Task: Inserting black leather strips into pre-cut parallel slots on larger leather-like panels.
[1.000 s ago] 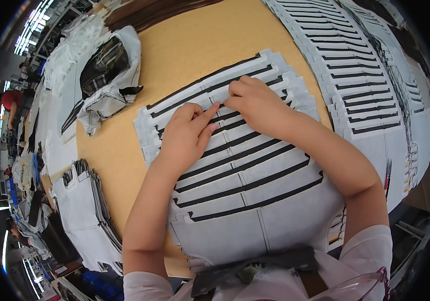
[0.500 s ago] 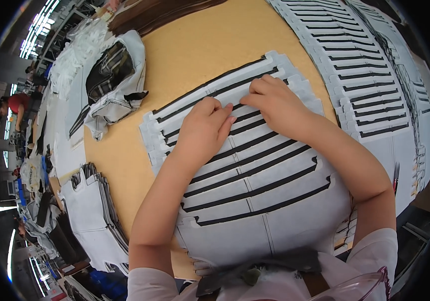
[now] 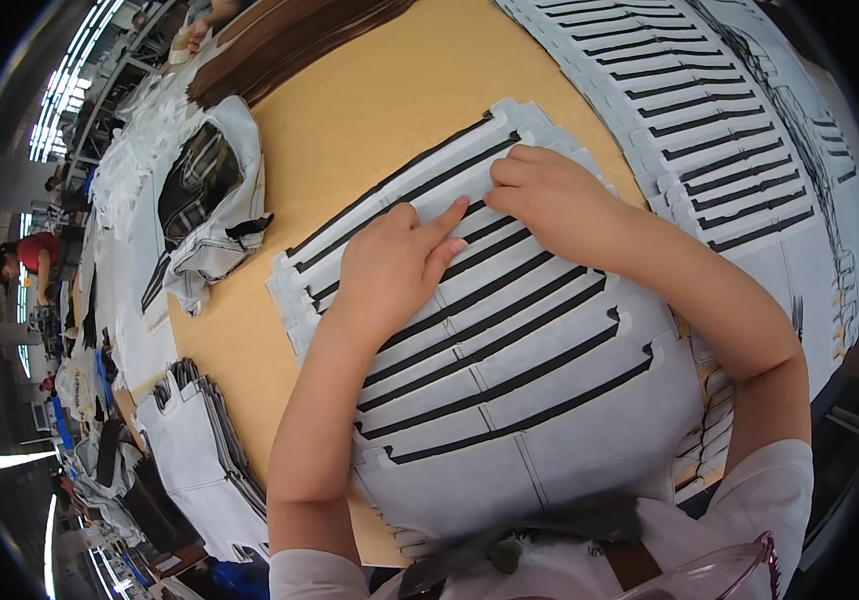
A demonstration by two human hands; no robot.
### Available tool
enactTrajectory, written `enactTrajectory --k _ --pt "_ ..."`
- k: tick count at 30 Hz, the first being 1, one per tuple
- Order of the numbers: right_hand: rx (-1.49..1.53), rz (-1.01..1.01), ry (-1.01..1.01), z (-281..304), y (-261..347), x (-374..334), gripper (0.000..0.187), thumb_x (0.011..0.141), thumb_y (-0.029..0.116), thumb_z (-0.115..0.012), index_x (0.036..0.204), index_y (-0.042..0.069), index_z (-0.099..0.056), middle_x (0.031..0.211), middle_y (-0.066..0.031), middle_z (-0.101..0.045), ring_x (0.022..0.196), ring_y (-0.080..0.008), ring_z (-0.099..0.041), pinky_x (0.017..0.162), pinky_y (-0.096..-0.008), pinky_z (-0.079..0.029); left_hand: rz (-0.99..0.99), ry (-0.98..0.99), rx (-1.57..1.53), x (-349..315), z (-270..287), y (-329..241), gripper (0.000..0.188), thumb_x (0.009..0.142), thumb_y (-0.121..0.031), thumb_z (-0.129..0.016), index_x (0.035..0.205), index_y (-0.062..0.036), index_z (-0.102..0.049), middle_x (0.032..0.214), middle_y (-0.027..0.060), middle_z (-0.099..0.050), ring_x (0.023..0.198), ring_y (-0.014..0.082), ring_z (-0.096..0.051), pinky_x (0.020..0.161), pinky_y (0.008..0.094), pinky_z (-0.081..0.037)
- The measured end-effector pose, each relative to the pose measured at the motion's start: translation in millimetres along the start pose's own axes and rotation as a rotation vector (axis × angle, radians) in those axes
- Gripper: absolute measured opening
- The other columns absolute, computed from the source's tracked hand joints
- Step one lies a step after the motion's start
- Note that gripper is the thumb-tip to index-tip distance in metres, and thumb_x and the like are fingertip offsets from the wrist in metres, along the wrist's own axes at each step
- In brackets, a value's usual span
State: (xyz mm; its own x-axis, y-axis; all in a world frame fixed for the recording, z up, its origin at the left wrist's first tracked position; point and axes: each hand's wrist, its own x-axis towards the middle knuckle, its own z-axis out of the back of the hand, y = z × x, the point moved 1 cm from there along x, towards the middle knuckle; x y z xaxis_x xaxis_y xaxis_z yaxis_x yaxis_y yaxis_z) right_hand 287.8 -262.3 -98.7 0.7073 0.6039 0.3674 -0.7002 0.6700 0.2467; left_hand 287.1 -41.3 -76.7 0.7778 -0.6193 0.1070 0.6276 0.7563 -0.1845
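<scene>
Overlapping white fabric panels (image 3: 519, 455) lie in a row on the table before me, each edged with a black strip (image 3: 524, 412). Over their upper part, my left hand (image 3: 389, 265) rests with index finger and thumb stretched apart, the other fingers curled; the index fingertip touches the panels. Just to its right, my right hand (image 3: 554, 200) has its fingers curled and pressed together on a black strip near the middle of the row. The fingertips hide most of what they grip. A small gap separates the two hands.
A bundled grey garment piece with plaid lining (image 3: 214, 200) lies left of the panels. Below it is a stack of white cut pieces (image 3: 199, 455). Dark brown material (image 3: 299, 45) lies at the far edge, and another row of black-striped panels (image 3: 694, 120) at the right. A person in red (image 3: 37, 250) works at far left.
The view has shifted slightly. My left index finger has straightened and spread farther from the thumb. My right hand stays curled on the strip in nearly the same spot.
</scene>
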Motion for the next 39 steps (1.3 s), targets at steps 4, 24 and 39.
enactTrajectory --k 4,24,39 --pt "-0.028 -0.018 0.013 9.3 -2.9 -1.6 0.015 0.074 -0.004 -0.061 0.085 0.005 -0.067 0.088 -0.0066 -0.059 0.092 -0.0249 -0.055 0.083 -0.0349 -0.046 0.017 0.094 0.107 12.3 10.9 -12.7 0.034 0.092 -0.033 -0.064 0.124 -0.0214 -0.070 0.074 0.0078 -0.054 0.067 0.0255 -0.056 0.061 0.0376 -0.046" --pt "-0.208 -0.195 0.229 26.5 2.3 -10.8 0.021 0.073 -0.006 -0.063 0.092 0.003 -0.068 0.091 -0.0087 -0.059 0.095 -0.0278 -0.056 0.084 -0.0339 -0.049 -0.030 0.075 -0.038 37.3 -3.9 -28.2 0.035 0.096 -0.026 -0.059 0.131 -0.0255 -0.065 0.079 0.0086 -0.053 0.069 0.0243 -0.055 0.066 0.0368 -0.048" --pt "-0.030 -0.314 0.068 25.1 -12.8 -19.2 0.019 0.077 -0.004 -0.062 0.094 0.000 -0.072 0.093 -0.0097 -0.062 0.095 -0.0273 -0.061 0.084 -0.0361 -0.051 -0.067 -0.046 0.022 18.4 -1.1 -29.9 0.027 0.091 -0.019 -0.066 0.116 -0.0127 -0.071 0.078 0.0079 -0.054 0.072 0.0265 -0.058 0.069 0.0378 -0.050"
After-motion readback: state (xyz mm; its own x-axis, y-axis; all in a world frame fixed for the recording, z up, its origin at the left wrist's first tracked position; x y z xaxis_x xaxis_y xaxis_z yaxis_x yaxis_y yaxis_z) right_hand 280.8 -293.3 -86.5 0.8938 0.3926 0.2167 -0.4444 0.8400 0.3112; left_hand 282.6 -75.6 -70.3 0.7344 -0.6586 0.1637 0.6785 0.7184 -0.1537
